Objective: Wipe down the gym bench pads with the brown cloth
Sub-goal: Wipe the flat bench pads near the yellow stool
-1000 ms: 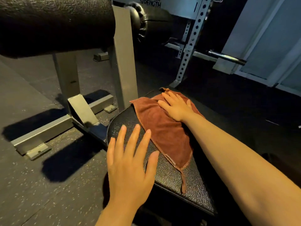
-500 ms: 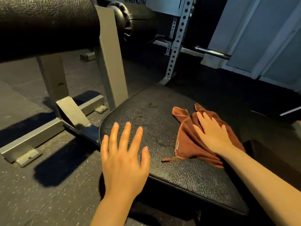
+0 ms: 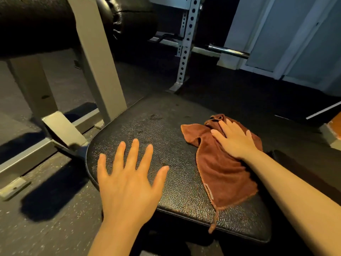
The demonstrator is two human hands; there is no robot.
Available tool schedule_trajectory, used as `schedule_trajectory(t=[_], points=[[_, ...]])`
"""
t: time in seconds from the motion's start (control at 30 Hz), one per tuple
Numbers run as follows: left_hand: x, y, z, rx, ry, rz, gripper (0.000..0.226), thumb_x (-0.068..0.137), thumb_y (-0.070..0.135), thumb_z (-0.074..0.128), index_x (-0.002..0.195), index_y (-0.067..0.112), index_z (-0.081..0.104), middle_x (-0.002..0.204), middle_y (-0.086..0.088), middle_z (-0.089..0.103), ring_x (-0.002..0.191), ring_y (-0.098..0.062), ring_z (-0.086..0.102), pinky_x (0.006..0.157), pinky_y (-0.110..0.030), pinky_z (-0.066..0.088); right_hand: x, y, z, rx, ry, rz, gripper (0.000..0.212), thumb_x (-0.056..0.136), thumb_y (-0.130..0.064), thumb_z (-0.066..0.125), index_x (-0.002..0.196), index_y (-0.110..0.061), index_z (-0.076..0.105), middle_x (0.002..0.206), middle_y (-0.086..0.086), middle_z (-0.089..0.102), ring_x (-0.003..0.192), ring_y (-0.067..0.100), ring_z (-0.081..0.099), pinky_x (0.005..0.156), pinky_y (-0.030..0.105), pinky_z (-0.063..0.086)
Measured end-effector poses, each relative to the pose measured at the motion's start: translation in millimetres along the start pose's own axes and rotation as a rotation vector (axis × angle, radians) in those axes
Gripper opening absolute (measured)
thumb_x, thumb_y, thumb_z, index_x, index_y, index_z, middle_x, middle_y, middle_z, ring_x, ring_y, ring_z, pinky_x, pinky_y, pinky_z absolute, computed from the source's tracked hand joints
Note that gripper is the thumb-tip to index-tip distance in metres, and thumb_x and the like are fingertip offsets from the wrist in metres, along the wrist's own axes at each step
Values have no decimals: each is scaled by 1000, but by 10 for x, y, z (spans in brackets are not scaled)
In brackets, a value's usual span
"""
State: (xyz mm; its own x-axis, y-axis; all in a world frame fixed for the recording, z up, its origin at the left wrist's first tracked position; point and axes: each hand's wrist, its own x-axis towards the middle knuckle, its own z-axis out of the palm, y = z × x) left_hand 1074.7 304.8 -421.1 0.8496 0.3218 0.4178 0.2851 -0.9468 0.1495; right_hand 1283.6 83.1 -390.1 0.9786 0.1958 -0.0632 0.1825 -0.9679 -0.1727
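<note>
Speckled rubber gym flooring [image 3: 55,228] surrounds a black textured bench pad [image 3: 156,137]. On its right half lies the brown cloth [image 3: 221,172], rumpled, one frayed corner hanging over the near edge. Her right hand [image 3: 235,140] presses flat on it, fingers straight. Left hand [image 3: 127,183] is spread wide over the pad's near-left corner; contact unclear.

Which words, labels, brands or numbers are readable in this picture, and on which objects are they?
No text can be read in this picture.
The small pale tag on the edge of the brown cloth: no letters can be made out on it.
The pale panel at the top edge: cut off, no lettering visible.
</note>
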Motion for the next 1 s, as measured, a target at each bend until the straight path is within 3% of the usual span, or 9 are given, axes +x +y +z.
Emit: schedule_trajectory(t=[0.1, 0.23, 0.43, 0.53, 0.6, 0.8, 1.0], points=[[-5, 13, 9, 16, -22, -5, 65, 92, 66, 31, 132, 27, 65, 140, -8, 59, 133, -34, 51, 108, -58, 21, 293, -47, -30, -13, 11, 84, 74, 95, -72, 20, 157, -33, 18, 166, -1, 11, 152, 27, 10, 117, 67, 4], [5, 22, -27, 18, -89, -38, 67, 93, 68, 26, 135, 31, 62, 142, -5, 57, 136, -32, 49, 110, -56, 20, 186, -343, 40, -13, -63, 97, 72, 95, -72, 17, 158, -37, 4, 167, -1, -3, 153, 31, -4, 114, 71, -3], [18, 3, -81, 23, -191, -59, 72, 93, 71, 11, 145, 36, 48, 153, 0, 43, 146, -27, 35, 115, -51, 8, -645, -802, 154, -40, -101, -307, 71, 92, -73, 19, 155, -46, 1, 166, -12, -9, 152, 21, -11, 117, 63, -8], [23, 11, -138, 22, -210, -62, 79, 85, 71, -6, 153, 44, 25, 163, 6, 21, 153, -21, 15, 115, -49, -5, -1201, -637, 158, -28, -107, -457, 93, 67, -92, -3, 152, -53, -1, 163, -20, -12, 151, 11, -15, 120, 54, -12], [15, 26, -146, 14, -199, -67, 83, 79, 71, -16, 154, 47, 9, 166, 9, 6, 154, -17, 1, 114, -47, -12, -1254, -428, 112, -19, -103, -399, 95, 66, -91, -4, 152, -53, 2, 163, -20, -12, 150, 6, -14, 121, 49, -12], [-2, 36, -188, -27, -208, -80, 84, 81, 71, -10, 154, 44, 23, 164, 8, 16, 154, -18, 8, 116, -44, -11, -441, 172, -22, -4, -88, -130, 81, 84, -78, 20, 156, -42, 9, 166, -10, -2, 153, 13, -4, 121, 52, -5], [0, 16, -192, -7, -218, -53, 86, 79, 72, -15, 155, 45, 14, 165, 9, 8, 154, -17, 2, 116, -45, -12, -9, 484, 48, 87, 26, 43, 80, 91, -74, 30, 158, -32, 15, 167, 0, 7, 153, 24, 4, 120, 59, 10]])
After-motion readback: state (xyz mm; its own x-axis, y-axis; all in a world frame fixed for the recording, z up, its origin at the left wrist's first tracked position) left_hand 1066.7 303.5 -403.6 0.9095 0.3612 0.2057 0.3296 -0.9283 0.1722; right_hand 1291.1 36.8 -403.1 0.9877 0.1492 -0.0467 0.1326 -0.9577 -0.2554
